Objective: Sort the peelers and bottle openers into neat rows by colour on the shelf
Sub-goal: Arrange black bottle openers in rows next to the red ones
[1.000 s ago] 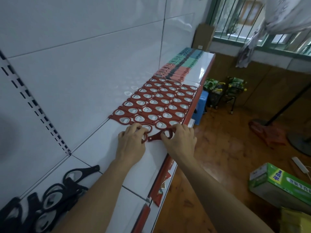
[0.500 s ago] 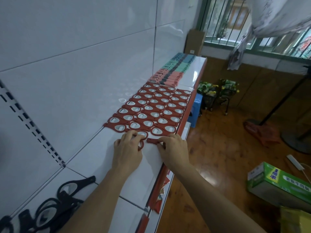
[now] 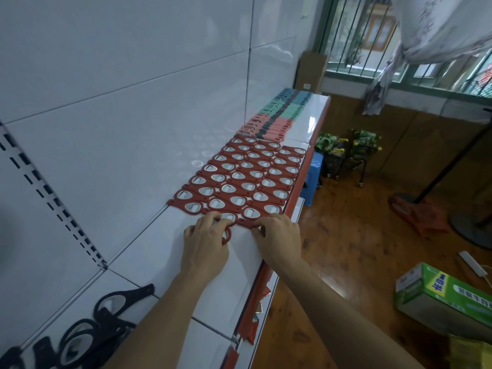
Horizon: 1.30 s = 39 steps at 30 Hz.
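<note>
My left hand (image 3: 206, 241) is curling its fingers round the ring end of one red opener (image 3: 230, 234), and my right hand (image 3: 279, 235) is pinching the handle end with bent fingertips. Between them the piece is lying flat on the white shelf (image 3: 159, 251), touching the near edge of the block of red bottle openers (image 3: 247, 179). I am judging it light, thin and stiff, with a smooth metal insert, so it is probably sliding easily on the glossy surface; taking it at both ends is giving the surest control for nesting it. Beyond the block, the pink and teal peelers (image 3: 277, 129) are lying in rows. The black openers (image 3: 87, 334) are lying jumbled beside my left forearm.
</note>
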Available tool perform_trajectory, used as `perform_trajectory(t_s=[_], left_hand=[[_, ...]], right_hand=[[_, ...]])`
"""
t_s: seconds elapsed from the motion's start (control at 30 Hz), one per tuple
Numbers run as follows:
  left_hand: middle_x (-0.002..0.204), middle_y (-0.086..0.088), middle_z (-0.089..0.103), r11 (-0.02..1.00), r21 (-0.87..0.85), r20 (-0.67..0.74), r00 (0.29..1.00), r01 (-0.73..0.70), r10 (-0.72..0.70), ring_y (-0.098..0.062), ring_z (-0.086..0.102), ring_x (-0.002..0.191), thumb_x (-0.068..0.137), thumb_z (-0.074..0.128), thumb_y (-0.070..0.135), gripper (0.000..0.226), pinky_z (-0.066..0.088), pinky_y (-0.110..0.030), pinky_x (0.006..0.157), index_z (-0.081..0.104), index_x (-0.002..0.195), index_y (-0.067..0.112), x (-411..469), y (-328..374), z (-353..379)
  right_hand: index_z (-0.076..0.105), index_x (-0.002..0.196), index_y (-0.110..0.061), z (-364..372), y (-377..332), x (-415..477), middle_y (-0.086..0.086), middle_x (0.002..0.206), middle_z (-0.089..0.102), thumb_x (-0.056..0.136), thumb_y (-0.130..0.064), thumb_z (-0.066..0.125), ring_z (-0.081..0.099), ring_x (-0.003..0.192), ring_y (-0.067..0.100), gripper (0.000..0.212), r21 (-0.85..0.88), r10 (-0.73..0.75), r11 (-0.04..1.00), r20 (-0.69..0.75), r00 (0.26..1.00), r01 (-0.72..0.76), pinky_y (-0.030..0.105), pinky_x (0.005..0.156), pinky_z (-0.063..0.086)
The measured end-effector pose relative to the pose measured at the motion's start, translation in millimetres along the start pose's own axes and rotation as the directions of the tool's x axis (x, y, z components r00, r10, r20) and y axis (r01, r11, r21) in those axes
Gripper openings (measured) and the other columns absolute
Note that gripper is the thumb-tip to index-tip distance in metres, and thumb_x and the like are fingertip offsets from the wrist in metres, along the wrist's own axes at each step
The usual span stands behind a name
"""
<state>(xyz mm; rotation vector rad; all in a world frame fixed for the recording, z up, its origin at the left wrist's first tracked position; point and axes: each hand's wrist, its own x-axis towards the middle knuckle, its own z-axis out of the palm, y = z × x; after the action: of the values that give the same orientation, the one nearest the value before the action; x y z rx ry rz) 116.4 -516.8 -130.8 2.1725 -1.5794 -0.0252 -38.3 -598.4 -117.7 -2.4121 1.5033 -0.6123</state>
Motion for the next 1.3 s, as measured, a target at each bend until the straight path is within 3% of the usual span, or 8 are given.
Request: perform_trajectory(t_s=[0.3, 0.37, 0.47, 0.67, 0.8, 0.9, 0.97, 1.3], left_hand=[[0.138, 0.001, 0.054, 0.982, -0.187, -0.078, 0.997, 0.008, -0.023, -0.019, 0.05, 0.131, 0.096, 0.063, 0.012, 0.039, 0.043, -0.042, 0.11, 0.062, 0.134, 0.024, 1.2, -0.2, 0.1], [0.131, 0.001, 0.059, 0.827, -0.557, -0.105, 0.98, 0.082, -0.168, -0.018, 0.057, 0.123, 0.106, 0.051, 0.021, 0.027, 0.054, -0.037, 0.099, 0.065, 0.128, 0.025, 2.1, 0.7, -13.4], [0.126, 0.008, 0.066, 0.352, -0.893, 0.186, 0.942, 0.281, -0.28, -0.01, 0.06, 0.12, 0.108, 0.033, 0.047, 0.039, 0.052, -0.026, 0.092, 0.067, 0.123, 0.034, 1.9, 9.9, -46.4], [0.119, 0.009, 0.073, 0.237, -0.915, 0.275, 0.933, 0.328, -0.231, -0.012, 0.066, 0.117, 0.096, 0.036, 0.067, 0.052, 0.051, -0.037, 0.103, 0.074, 0.114, 0.037, -3.9, -13.5, -69.2], [0.125, 0.007, 0.065, 0.702, -0.658, -0.004, 0.93, 0.273, -0.366, -0.01, 0.06, 0.115, 0.101, 0.045, 0.057, 0.047, 0.049, -0.02, 0.087, 0.064, 0.13, 0.026, -10.9, -62.1, -72.0], [0.131, 0.0, 0.058, 0.974, -0.154, -0.13, 0.974, 0.167, -0.187, -0.014, 0.054, 0.117, 0.102, 0.052, 0.026, 0.037, 0.048, -0.028, 0.096, 0.059, 0.137, 0.014, -22.7, -106.1, -68.4], [0.133, -0.001, 0.054, 0.998, 0.048, -0.013, 0.999, 0.04, -0.039, -0.018, 0.051, 0.122, 0.099, 0.053, 0.025, 0.039, 0.047, -0.037, 0.106, 0.058, 0.136, 0.014, -28.9, -120.8, -61.5], [0.128, 0.0, 0.057, 0.998, 0.053, -0.041, 0.999, 0.015, -0.013, -0.017, 0.049, 0.123, 0.093, 0.054, 0.035, 0.044, 0.045, -0.035, 0.109, 0.064, 0.129, 0.012, -34.2, -122.4, -59.6]], right_hand=[[0.071, 0.122, -0.03, -4.8, -1.9, -0.6, -0.012, 0.122, 0.068, 0.099, -0.043, 0.062, 0.055, 0.115, 0.015, 0.028, 0.009, -0.008, 1.0, -0.035, 0.999, 0.009, 0.039, 0.107, 0.041], [0.071, 0.119, -0.029, -7.9, -11.9, -0.8, -0.013, 0.12, 0.067, 0.096, -0.041, 0.067, 0.056, 0.112, 0.011, 0.026, 0.129, -0.072, 0.988, -0.071, 0.995, 0.081, 0.036, 0.106, 0.046], [0.067, 0.108, -0.028, -13.6, -38.5, -5.2, -0.021, 0.105, 0.064, 0.09, -0.033, 0.075, 0.062, 0.095, 0.005, 0.02, 0.444, -0.249, 0.868, 0.001, 0.969, 0.223, 0.026, 0.083, 0.057], [0.075, 0.104, -0.02, 0.1, -85.1, -10.5, -0.012, 0.097, 0.074, 0.088, -0.013, 0.079, 0.067, 0.086, 0.002, 0.019, 0.549, -0.377, 0.754, -0.087, 0.922, 0.36, 0.016, 0.075, 0.057], [0.075, 0.115, -0.023, 20.1, -99.0, 5.0, -0.009, 0.108, 0.074, 0.094, -0.015, 0.071, 0.063, 0.087, 0.0, 0.023, 0.404, -0.401, 0.842, 0.025, 0.916, 0.357, 0.013, 0.086, 0.052], [0.078, 0.114, -0.023, 45.3, -105.9, 22.9, -0.004, 0.105, 0.075, 0.098, -0.019, 0.065, 0.066, 0.088, 0.009, 0.021, 0.275, -0.464, 0.861, 0.077, 0.882, 0.429, 0.016, 0.081, 0.05], [0.081, 0.104, -0.022, 61.5, -111.7, 29.2, -0.002, 0.093, 0.074, 0.098, -0.02, 0.061, 0.065, 0.081, 0.014, 0.021, 0.178, -0.5, 0.858, 0.082, 0.862, 0.481, 0.024, 0.072, 0.051], [0.081, 0.096, -0.013, 82.0, -119.4, 30.5, 0.002, 0.082, 0.064, 0.093, -0.008, 0.067, 0.054, 0.074, 0.016, 0.015, 0.148, -0.366, 0.917, -0.053, 0.929, 0.369, 0.027, 0.061, 0.045]])
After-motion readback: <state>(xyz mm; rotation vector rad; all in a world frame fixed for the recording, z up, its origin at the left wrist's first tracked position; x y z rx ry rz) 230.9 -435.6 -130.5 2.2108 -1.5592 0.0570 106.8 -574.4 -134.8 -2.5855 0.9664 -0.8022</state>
